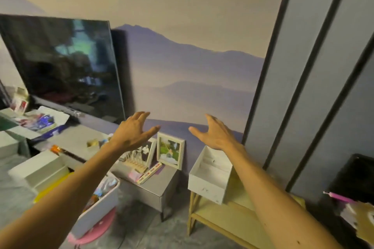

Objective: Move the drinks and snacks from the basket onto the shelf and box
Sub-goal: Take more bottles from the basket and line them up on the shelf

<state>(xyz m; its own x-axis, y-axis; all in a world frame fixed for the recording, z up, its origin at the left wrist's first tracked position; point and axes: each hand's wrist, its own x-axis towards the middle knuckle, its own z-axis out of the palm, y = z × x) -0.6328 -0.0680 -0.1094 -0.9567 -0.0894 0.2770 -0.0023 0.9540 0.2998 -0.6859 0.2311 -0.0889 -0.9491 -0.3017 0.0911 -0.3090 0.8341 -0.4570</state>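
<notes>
Both my arms reach forward with the hands raised in front of the wall. My left hand has its fingers spread and holds nothing. My right hand is likewise spread and empty. Below my left forearm stands a white basket with several packaged snacks inside, partly hidden by the arm. Under my right wrist a white open box sits on a pale wooden shelf; the box looks empty.
A large TV stands on a grey cabinet at left, with photo frames and small items on top. White open boxes sit at lower left. A pink stool is under the basket. Dark furniture stands at far right.
</notes>
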